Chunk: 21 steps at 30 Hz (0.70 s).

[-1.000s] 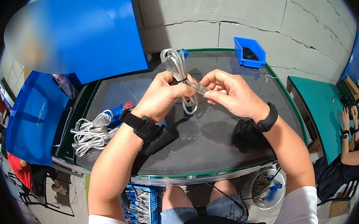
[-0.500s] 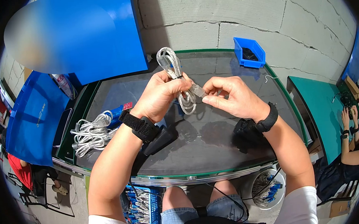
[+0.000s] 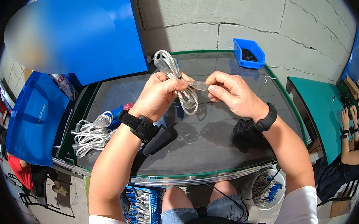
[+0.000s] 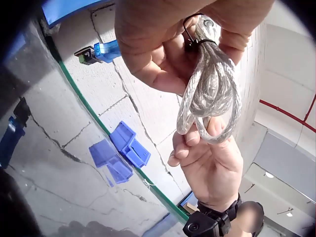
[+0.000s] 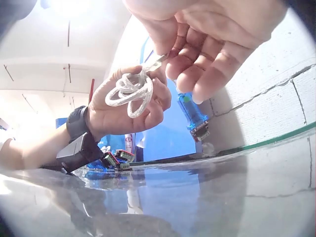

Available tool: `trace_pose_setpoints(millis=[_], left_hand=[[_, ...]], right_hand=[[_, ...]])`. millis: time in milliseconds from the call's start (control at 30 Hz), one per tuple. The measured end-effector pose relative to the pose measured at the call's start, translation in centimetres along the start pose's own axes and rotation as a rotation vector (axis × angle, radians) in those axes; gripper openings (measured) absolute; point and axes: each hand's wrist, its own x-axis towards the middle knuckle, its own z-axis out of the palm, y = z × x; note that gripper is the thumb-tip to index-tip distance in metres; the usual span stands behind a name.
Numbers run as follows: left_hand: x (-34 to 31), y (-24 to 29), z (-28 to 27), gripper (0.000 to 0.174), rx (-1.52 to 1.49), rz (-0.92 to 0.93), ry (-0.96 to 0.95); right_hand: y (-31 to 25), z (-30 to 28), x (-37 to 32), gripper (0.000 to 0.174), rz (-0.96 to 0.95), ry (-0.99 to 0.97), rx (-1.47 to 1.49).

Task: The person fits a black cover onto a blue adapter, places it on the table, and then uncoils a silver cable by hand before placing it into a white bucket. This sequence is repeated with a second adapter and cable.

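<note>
In the head view my left hand [image 3: 154, 95] grips a coiled, silver braided cable [image 3: 189, 101] round its middle. A thin black tie [image 4: 201, 43] binds the coil, clear in the left wrist view. The cable's pale, see-through USB plug [image 3: 198, 85] points right from the left fingers. My right hand [image 3: 235, 92] pinches the tip of this plug between thumb and forefinger, its other fingers loosely curled. In the right wrist view the cable's blue see-through connector [image 5: 191, 111] hangs below the hands, with a metal pin end.
More coiled cables [image 3: 92, 133] lie on the dark tabletop [image 3: 215, 155] at the left. A small blue bin [image 3: 250, 52] stands at the back right by the wall. Below the table edge are a blue basket [image 3: 155, 212] and a white bucket [image 3: 281, 196], both holding cables.
The plug has swung from slanting down to nearly level, and my right fingers have slid outward to its tip. The coil has shifted slightly left, still in my left hand.
</note>
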Motion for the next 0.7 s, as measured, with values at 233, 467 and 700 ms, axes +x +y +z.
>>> trace_pose_setpoints(millis=[233, 467, 700], left_hand=[[0.15, -0.37, -0.1, 0.012, -0.011, 0.051, 0.036], [0.13, -0.25, 0.02, 0.01, 0.0, 0.041, 0.002], [-0.02, -0.09, 0.1, 0.011, 0.052, 0.049, -0.016]], right_hand=[[-0.66, -0.13, 0.03, 0.013, -0.004, -0.029, -0.131], [-0.84, 0.02, 0.0, 0.01, -0.049, -0.049, -0.162], [-0.93, -0.19, -0.09, 0.008, -0.01, -0.06, -0.131]])
